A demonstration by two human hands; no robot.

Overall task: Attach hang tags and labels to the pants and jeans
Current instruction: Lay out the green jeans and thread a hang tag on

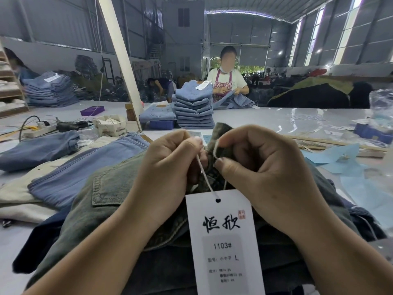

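Note:
Grey-green washed jeans (110, 201) lie on top of a pile right in front of me, back pocket showing on the left. A white hang tag (223, 241) with black characters and "1103#" hangs over them from a white string (205, 177). My left hand (168, 167) pinches the string above the tag. My right hand (261, 165) pinches the string's other end against a raised fold of the waistband (221, 133). Where the string passes through the fabric is hidden by my fingers.
Blue jeans (85, 167) and pale trousers lie to my left. A box of tags (110, 125) and a power strip (40, 129) sit further back, near a slanted white post. Folded jeans (193, 107) are stacked ahead, with a person behind them. Blue paper sheets (340, 158) lie right.

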